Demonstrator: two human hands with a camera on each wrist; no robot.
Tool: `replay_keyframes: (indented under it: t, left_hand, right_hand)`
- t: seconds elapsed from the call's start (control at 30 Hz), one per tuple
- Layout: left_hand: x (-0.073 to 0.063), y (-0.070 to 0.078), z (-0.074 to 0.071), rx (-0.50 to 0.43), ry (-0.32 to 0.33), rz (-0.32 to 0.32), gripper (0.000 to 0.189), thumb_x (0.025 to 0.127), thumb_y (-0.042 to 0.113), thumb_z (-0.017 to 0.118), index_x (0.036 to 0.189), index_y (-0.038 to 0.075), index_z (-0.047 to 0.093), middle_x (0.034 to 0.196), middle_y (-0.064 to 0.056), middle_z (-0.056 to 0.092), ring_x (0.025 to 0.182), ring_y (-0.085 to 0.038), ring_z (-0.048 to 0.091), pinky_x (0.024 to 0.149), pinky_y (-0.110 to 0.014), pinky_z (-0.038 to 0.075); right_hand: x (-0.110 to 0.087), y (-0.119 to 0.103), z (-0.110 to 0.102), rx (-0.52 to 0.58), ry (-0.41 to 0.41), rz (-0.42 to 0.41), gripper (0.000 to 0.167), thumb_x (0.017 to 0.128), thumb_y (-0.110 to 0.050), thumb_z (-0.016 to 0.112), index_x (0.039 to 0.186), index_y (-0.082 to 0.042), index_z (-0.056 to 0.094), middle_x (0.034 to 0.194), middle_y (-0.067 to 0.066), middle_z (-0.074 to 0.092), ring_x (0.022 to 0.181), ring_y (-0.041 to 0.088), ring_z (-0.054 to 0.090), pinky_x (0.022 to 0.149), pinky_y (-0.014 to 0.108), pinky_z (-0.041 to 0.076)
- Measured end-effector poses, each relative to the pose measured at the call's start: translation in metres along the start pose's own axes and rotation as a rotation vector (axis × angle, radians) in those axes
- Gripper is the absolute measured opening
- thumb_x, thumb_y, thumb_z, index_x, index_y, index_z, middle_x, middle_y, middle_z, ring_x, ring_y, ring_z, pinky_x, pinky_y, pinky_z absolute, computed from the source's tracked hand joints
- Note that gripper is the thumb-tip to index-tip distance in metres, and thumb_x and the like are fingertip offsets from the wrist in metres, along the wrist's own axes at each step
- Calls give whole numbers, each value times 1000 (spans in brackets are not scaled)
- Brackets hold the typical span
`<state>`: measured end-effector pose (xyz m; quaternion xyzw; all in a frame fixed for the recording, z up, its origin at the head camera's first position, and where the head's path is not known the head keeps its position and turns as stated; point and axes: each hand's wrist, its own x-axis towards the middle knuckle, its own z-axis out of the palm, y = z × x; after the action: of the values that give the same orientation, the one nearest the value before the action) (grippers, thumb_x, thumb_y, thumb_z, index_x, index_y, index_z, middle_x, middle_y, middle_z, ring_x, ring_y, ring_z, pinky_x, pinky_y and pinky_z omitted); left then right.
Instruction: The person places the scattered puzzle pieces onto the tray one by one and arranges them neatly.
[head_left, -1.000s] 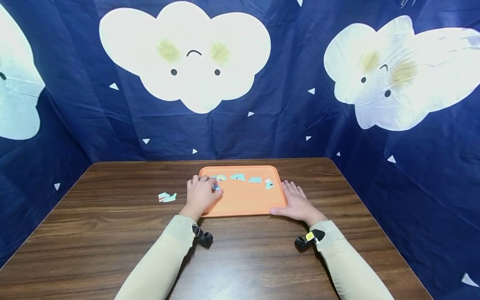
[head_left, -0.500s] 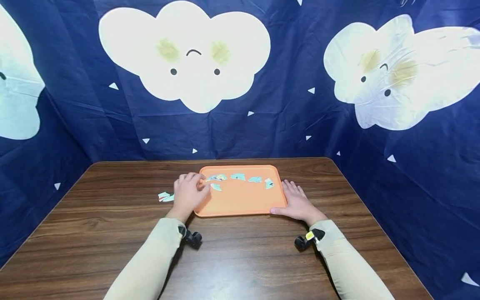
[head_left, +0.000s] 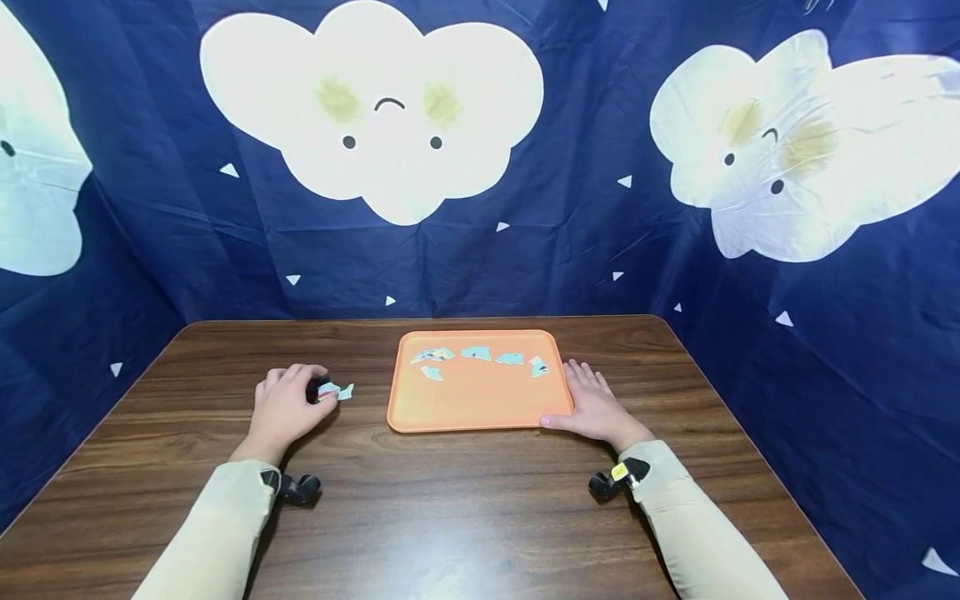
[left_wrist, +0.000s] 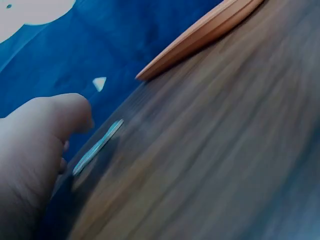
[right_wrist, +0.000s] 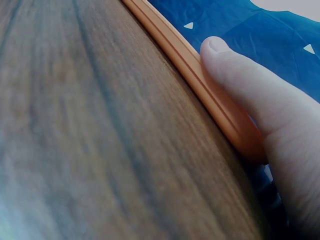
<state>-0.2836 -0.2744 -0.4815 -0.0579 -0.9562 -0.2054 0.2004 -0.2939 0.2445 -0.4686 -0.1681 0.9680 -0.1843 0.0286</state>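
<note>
My left hand [head_left: 287, 410] is over the table's left side, thumb and fingers parted around two flat, irregular light-blue printed pieces [head_left: 346, 392]. In the left wrist view the thumb [left_wrist: 60, 117] is above a thin piece [left_wrist: 98, 147] lying on the wood, with a gap between them. My right hand [head_left: 597, 407] rests at the right end of an orange tray [head_left: 480, 404], fingers straight along its side. Its thumb [right_wrist: 240, 80] lies on the tray's rim [right_wrist: 182, 62] in the right wrist view. Several similar pieces [head_left: 476, 353] lie on the tray, most in a row along its far part.
The brown wooden table [head_left: 465, 517] carries the tray near its far edge. Behind and at both sides hangs a dark blue curtain [head_left: 450, 267] with white clouds and small triangles. A small black camera [head_left: 300, 490] is strapped on each wrist.
My left hand has left a piece on the tray, below the row's left end, and moved left to the two pieces on the table. The right hand and tray have stayed put.
</note>
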Motion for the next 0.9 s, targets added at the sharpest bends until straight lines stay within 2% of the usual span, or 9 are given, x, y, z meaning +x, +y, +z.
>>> replay_keyframes:
  t: [0.1,0.27,0.57,0.77,0.9]
  left_hand:
    - [-4,-6,-4,20,-37,-3,43,85,36,69,119,9,66,124,-17,62,111,-46,44,91,-65,28]
    - [-4,-7,-4,31,-60,5,38,85,33,67,114,9,70,122,-16,61,110,-45,44,90,-64,29]
    - [-2,-8,-5,9,-27,6,29,83,29,72,104,9,70,116,-16,63,105,-44,46,85,-62,31]
    - [-2,-10,-3,21,12,26,24,82,28,72,99,11,69,96,-9,68,90,-34,49,77,-54,35]
    - [-1,-13,-3,33,7,30,26,82,30,72,100,12,69,95,-8,67,89,-34,49,77,-54,35]
  right_hand:
    - [-1,1,1,3,-2,2,124,79,-76,63,159,5,14,165,25,14,153,43,9,120,59,6]
    - [-1,2,0,-8,-9,6,124,79,-77,63,159,4,14,165,25,14,153,42,8,120,59,6]
    - [-1,-2,-2,-12,-9,2,123,79,-76,63,159,5,15,165,25,15,153,42,9,121,58,6]
    - [-1,-2,-1,-9,-5,1,123,79,-75,64,158,6,15,165,25,15,153,42,10,121,58,7]
    - [1,0,0,-8,-7,1,123,79,-77,63,158,5,15,165,25,15,153,42,9,121,58,7]
